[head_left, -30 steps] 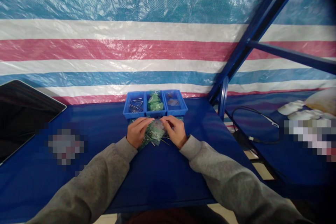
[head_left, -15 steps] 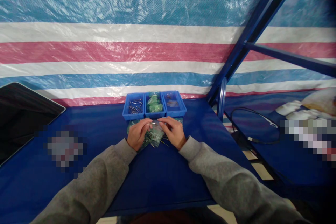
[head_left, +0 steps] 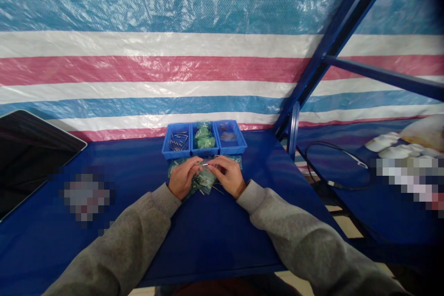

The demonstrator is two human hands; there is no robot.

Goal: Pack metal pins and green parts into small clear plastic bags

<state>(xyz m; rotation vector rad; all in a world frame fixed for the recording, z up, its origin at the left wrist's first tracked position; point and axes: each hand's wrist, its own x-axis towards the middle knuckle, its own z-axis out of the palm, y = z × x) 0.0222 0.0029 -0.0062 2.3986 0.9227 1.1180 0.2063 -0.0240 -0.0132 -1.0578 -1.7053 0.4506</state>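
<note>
Fingertips of left hand [head_left: 181, 178] and right hand [head_left: 229, 175] drawn closer together since the earlier frame, narrow, both pinching small shiny pin [head_left: 205, 164]; pin above green packets [head_left: 205, 179], just front of blue bins [head_left: 176, 153], long axis roughly left-right, along front edge; blue counter [head_left: 215, 236] bare between forearms, striped sheet [head_left: 156, 69] behind, blue frame [head_left: 321, 55] at right

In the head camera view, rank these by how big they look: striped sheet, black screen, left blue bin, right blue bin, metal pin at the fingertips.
1. Striped sheet
2. Black screen, though cut off by the frame
3. Left blue bin and right blue bin: too alike to rank
4. Metal pin
</note>
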